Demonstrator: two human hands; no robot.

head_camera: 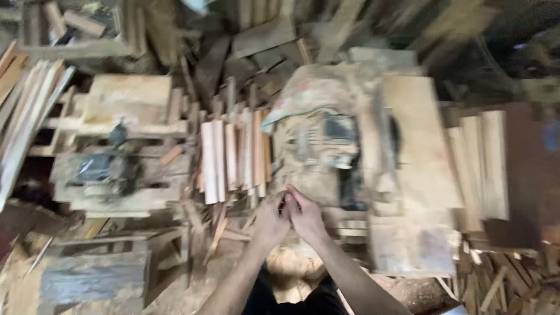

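Wood fills almost the whole blurred frame: pale slats (233,154) stand side by side at the centre, a wide board (417,151) lies right of centre, and more planks (487,166) are stacked at the right edge. Low in the middle, the left hand (270,221) and right hand (304,216) meet, fingertips touching, both curled partly closed. They seem to pinch something small between them, but the blur hides what it is, so I cannot tell whether either hand really grips anything. Just above the hands sits a dusty machine (326,151) draped with a worn sack. At the left, a dark tool (111,169) rests on a low wooden table (131,201). Offcuts (496,280) and sawdust litter the floor at the lower right.
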